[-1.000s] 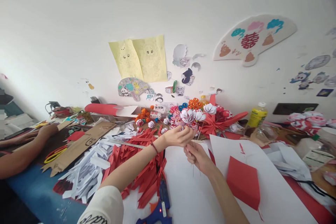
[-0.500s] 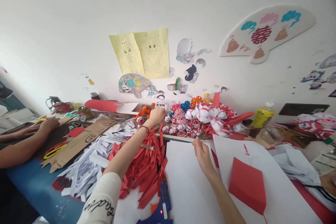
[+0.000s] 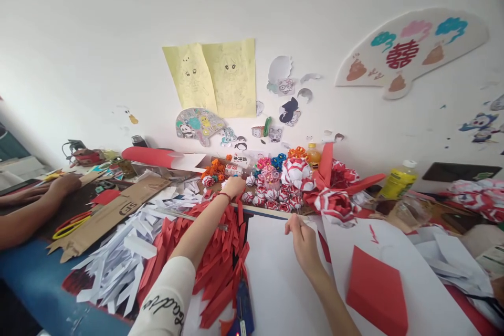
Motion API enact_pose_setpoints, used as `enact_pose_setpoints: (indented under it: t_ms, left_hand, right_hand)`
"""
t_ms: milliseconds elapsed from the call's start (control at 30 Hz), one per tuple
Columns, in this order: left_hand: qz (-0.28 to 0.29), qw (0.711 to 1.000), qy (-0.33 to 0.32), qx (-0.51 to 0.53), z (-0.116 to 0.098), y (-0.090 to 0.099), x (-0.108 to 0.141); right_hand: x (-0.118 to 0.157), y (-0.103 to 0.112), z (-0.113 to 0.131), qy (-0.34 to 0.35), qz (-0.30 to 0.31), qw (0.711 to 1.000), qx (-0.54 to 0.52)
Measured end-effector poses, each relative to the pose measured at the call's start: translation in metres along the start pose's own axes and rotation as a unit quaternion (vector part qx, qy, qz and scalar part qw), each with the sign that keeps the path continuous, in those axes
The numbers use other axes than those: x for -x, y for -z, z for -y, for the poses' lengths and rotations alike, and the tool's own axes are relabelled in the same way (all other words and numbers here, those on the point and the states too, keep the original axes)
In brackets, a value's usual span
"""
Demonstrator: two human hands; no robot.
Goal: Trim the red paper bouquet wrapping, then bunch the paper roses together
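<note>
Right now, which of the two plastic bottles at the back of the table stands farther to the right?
The yellow-green bottle with the white cap, right of the red paper flowers. The orange bottle stands nearer the middle, behind the red-and-white flower ball.

Your left hand (image 3: 233,187) reaches among the small paper flowers (image 3: 271,194) at the table's back. Your right hand (image 3: 301,232) pinches thin sticks (image 3: 298,209) carrying a red-and-white paper flower (image 3: 296,171). Another person's hand (image 3: 63,185) rests at far left.
</note>
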State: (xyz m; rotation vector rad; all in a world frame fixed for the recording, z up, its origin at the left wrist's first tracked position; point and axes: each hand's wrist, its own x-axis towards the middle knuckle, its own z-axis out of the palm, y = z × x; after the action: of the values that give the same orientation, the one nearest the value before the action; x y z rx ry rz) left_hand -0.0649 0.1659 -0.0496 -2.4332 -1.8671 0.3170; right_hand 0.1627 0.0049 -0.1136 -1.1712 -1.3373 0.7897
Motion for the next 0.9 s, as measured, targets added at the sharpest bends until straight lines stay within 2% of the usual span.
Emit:
enact_pose_setpoints:
  t_ms: [100,233,367,467,567,700,733,833,867,900]
  left_hand:
    - [-0.029,0.999,0.009,-0.010,0.002,0.012,0.002]
    - [-0.092,0.996,0.009,-0.019,0.007,0.038,0.018]
    - [-0.184,0.983,-0.003,-0.028,0.005,0.066,0.053]
    - [-0.272,0.961,-0.020,-0.038,-0.012,0.080,0.088]
    - [-0.358,0.931,-0.046,-0.056,-0.042,0.083,0.126]
    - [-0.425,0.892,-0.115,-0.097,-0.084,0.073,0.165]
    - [-0.449,0.874,-0.140,-0.120,-0.094,0.069,0.172]
    - [-0.547,0.767,-0.217,-0.255,-0.118,0.054,0.183]
    - [-0.559,0.745,-0.231,-0.280,-0.124,0.049,0.185]
    - [-0.555,0.738,-0.240,-0.298,-0.129,0.044,0.185]
  right_hand:
    - [0.000,-0.001,0.001,-0.015,0.021,0.999,-0.028]
    - [0.001,-0.002,0.004,-0.028,0.012,0.998,-0.053]
    - [0.001,0.000,0.008,-0.054,0.005,0.991,-0.122]
    - [0.000,0.003,0.010,-0.069,0.005,0.980,-0.184]
    - [0.000,0.003,0.012,-0.077,0.009,0.970,-0.230]
    - [0.004,0.000,0.019,-0.064,0.055,0.949,-0.304]
    - [0.005,-0.001,0.021,-0.064,0.071,0.941,-0.324]
    - [0.011,-0.003,0.027,-0.091,0.089,0.923,-0.363]
    - [0.012,-0.003,0.029,-0.104,0.084,0.921,-0.367]
    - [0.013,-0.003,0.030,-0.115,0.076,0.920,-0.368]
